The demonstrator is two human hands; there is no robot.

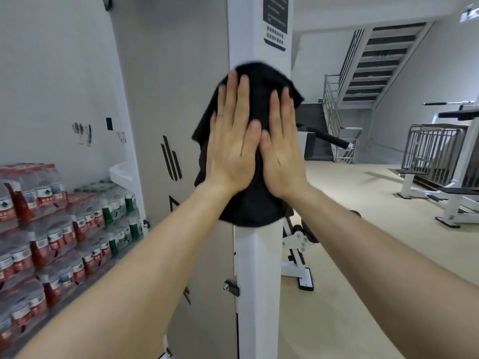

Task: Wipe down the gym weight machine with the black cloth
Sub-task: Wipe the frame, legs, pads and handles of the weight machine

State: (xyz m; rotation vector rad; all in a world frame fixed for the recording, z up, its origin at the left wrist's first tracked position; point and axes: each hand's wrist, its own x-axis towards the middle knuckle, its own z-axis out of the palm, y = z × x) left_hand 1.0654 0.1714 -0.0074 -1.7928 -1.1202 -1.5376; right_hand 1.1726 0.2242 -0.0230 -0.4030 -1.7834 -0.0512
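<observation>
The weight machine's white upright post (259, 268) rises through the middle of the head view, with a grey side panel (168, 99) to its left. A black cloth (256, 206) is draped over the post at chest height. My left hand (232, 143) presses flat on the cloth's left half, fingers straight and pointing up. My right hand (281, 149) presses flat beside it on the right half, its thumb touching the left hand's thumb. Much of the cloth is hidden under both palms.
Stacked shrink-wrapped packs of water bottles (51, 224) fill the lower left by the wall. A white bench frame (298, 260) stands just behind the post. More white gym equipment (456, 198) and metal racks (435, 149) stand at right, with a staircase (375, 60) behind.
</observation>
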